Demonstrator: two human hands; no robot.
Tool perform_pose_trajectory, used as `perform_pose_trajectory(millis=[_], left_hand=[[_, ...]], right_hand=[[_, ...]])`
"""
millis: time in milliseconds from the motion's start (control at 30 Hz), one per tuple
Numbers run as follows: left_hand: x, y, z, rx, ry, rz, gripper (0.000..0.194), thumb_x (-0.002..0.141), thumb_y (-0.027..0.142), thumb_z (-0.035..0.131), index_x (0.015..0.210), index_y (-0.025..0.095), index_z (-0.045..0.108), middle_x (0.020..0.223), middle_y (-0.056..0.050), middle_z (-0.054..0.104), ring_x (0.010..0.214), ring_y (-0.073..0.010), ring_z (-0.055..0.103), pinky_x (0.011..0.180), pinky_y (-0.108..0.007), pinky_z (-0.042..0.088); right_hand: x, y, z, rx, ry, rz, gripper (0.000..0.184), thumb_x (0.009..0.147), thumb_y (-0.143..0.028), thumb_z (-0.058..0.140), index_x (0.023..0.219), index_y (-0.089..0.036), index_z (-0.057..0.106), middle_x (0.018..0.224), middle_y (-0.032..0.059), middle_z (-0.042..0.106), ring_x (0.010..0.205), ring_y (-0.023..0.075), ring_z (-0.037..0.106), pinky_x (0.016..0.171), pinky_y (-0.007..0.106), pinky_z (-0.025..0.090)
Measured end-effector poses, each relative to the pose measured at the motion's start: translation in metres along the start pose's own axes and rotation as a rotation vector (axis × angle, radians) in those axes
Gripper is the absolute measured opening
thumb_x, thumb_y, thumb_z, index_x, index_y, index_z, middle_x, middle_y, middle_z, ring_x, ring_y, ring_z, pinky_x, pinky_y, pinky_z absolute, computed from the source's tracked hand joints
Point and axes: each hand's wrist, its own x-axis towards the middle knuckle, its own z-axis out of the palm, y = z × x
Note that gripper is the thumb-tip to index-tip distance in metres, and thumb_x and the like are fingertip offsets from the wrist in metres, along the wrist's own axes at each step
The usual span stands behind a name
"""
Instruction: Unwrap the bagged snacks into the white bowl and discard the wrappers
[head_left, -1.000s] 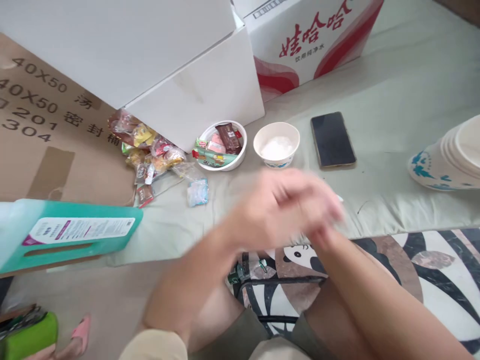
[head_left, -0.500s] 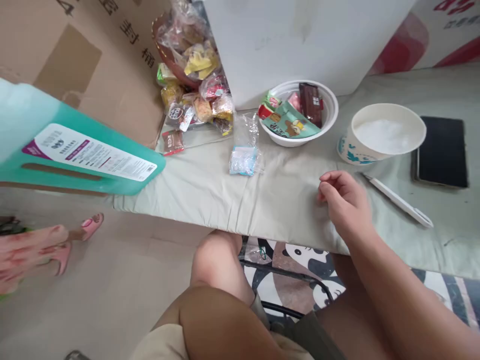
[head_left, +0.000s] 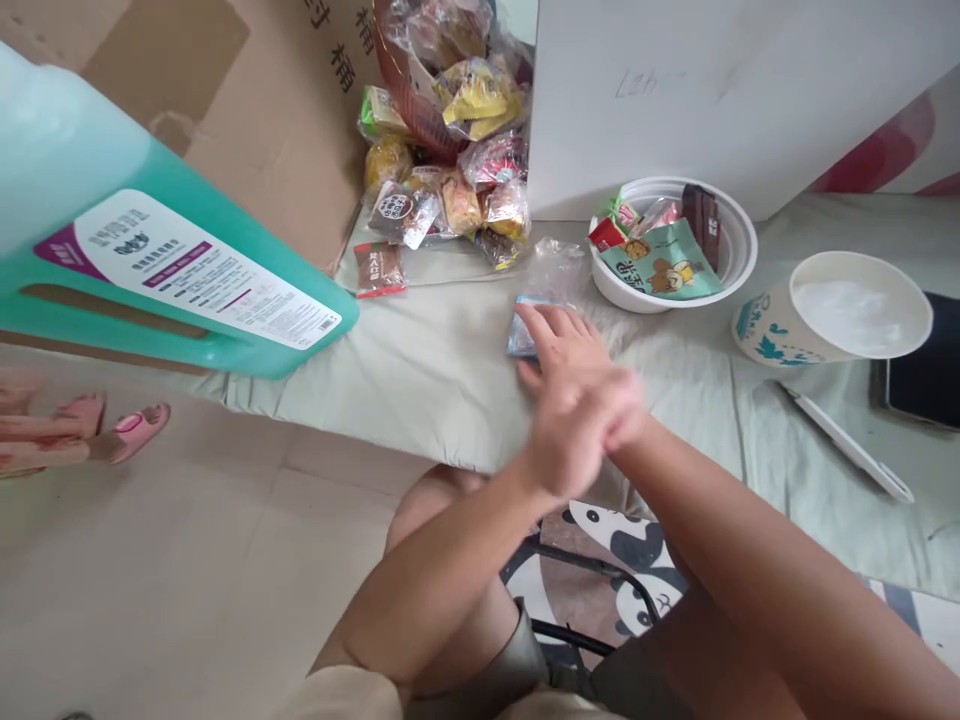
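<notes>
My right hand [head_left: 566, 345] reaches over a small blue-and-clear plastic packet [head_left: 523, 335] on the cloth-covered table. Its fingers are stretched out and cover part of the packet; whether they press on it I cannot tell. My left hand [head_left: 581, 435] crosses over my right wrist, smeared by motion, and its fingers cannot be made out. Just beyond the right hand lies crumpled clear wrap [head_left: 559, 262]. To the right of it stands a white bowl [head_left: 742, 265] with several wrapped snacks, among them a green packet [head_left: 664, 262].
A paper cup [head_left: 765, 335] with white stuff inside, a white pen [head_left: 851, 445] and a dark phone-like slab [head_left: 919, 385] are at the right. Wrapped snacks [head_left: 457, 200] are heaped at the back. A large green-liquid jug [head_left: 300, 285] stands left. A person's pink sandal [head_left: 141, 432] shows on the floor.
My right hand has moved left from beside the pen to the plastic packet, its fingers now stretched. My left hand has come into view across my right wrist. The view has shifted.
</notes>
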Motion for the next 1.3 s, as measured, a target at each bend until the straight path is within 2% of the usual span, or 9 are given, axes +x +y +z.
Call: perform_pose_trajectory(millis=[133, 267, 433, 567, 667, 800, 1033, 1167, 1300], left_hand=[[0.034, 0.014, -0.037, -0.04, 0.237, 0.243, 0.053, 0.093, 0.045, 0.057, 0.051, 0.022, 0.033, 0.049, 0.003, 0.033, 0.046, -0.0094, 0.03, 0.048, -0.029, 0.028], [0.046, 0.007, -0.051, 0.194, 0.268, 0.064, 0.037, 0.081, 0.033, 0.075, 0.057, 0.02, 0.05, 0.057, 0.003, 0.047, 0.054, -0.0095, 0.043, 0.052, -0.025, 0.033], [0.047, -0.014, -0.022, 0.06, -0.086, -0.199, 0.024, 0.076, 0.036, 0.08, 0.089, 0.019, 0.072, 0.087, -0.002, 0.07, 0.075, -0.0145, 0.062, 0.065, -0.026, 0.048], [0.058, -0.021, 0.003, -0.002, 0.131, 0.037, 0.017, 0.077, 0.03, 0.074, 0.071, 0.018, 0.065, 0.071, 0.002, 0.063, 0.068, -0.0108, 0.057, 0.063, -0.021, 0.045], [0.069, -0.019, 0.008, -0.108, 0.273, 0.101, 0.019, 0.077, 0.033, 0.075, 0.075, 0.019, 0.062, 0.07, 0.003, 0.063, 0.066, -0.0109, 0.059, 0.062, -0.021, 0.047], [0.077, -0.013, 0.003, -0.237, 0.323, 0.154, 0.023, 0.077, 0.033, 0.078, 0.08, 0.021, 0.059, 0.073, 0.004, 0.065, 0.068, -0.0108, 0.063, 0.067, -0.022, 0.05], [0.073, -0.02, 0.009, -0.162, 0.189, -0.003, 0.027, 0.072, 0.03, 0.084, 0.076, 0.02, 0.06, 0.069, 0.004, 0.063, 0.062, -0.0101, 0.06, 0.061, -0.021, 0.049], [0.072, -0.034, 0.022, 0.01, 0.166, -0.002, 0.027, 0.076, 0.038, 0.082, 0.084, 0.02, 0.063, 0.083, 0.0, 0.064, 0.075, -0.0127, 0.062, 0.069, -0.023, 0.049], [0.06, -0.035, 0.029, 0.371, 0.367, 0.279, 0.032, 0.076, 0.037, 0.083, 0.096, 0.024, 0.063, 0.11, -0.004, 0.063, 0.106, -0.0174, 0.06, 0.088, -0.025, 0.046]], right_hand=[[-0.01, 0.003, -0.009, -0.117, -0.057, 0.008, 0.038, 0.081, -0.017, 0.061, 0.118, -0.021, 0.068, 0.101, 0.0135, 0.065, 0.096, 0.031, 0.057, 0.087, 0.047, 0.044], [-0.057, 0.008, -0.031, -0.104, 0.13, 0.016, 0.021, 0.087, -0.017, 0.056, 0.102, -0.023, 0.069, 0.088, 0.0089, 0.059, 0.084, 0.0254, 0.052, 0.076, 0.04, 0.042], [-0.1, 0.008, -0.032, -0.08, 0.365, -0.012, 0.007, 0.093, -0.025, 0.059, 0.09, -0.027, 0.065, 0.097, 0.0093, 0.061, 0.094, 0.0256, 0.056, 0.085, 0.043, 0.044], [-0.108, 0.014, -0.034, -0.068, 0.326, -0.147, 0.021, 0.089, -0.042, 0.069, 0.083, -0.024, 0.059, 0.127, 0.0113, 0.065, 0.128, 0.0337, 0.053, 0.097, 0.047, 0.04], [-0.112, 0.024, -0.042, -0.029, 0.212, -0.064, 0.025, 0.094, -0.039, 0.061, 0.076, -0.023, 0.054, 0.095, 0.0072, 0.073, 0.097, 0.0253, 0.065, 0.088, 0.042, 0.041], [-0.118, 0.032, -0.055, 0.284, 0.073, 0.174, 0.015, 0.094, -0.035, 0.056, 0.084, -0.024, 0.057, 0.056, -0.0039, 0.054, 0.052, 0.0136, 0.048, 0.064, 0.031, 0.039], [-0.117, 0.042, -0.073, 0.733, 0.352, 0.388, 0.024, 0.083, -0.038, 0.068, 0.101, -0.024, 0.062, 0.11, 0.0085, 0.066, 0.097, 0.0206, 0.065, 0.075, 0.033, 0.053], [-0.115, 0.046, -0.076, 0.652, 0.32, 0.305, 0.008, 0.086, -0.029, 0.063, 0.081, -0.022, 0.063, 0.09, 0.0059, 0.067, 0.089, 0.0192, 0.063, 0.075, 0.033, 0.05], [-0.115, 0.046, -0.079, 0.698, 0.415, 0.39, 0.01, 0.089, -0.029, 0.061, 0.081, -0.022, 0.061, 0.088, 0.0044, 0.069, 0.083, 0.0171, 0.062, 0.076, 0.033, 0.05]])
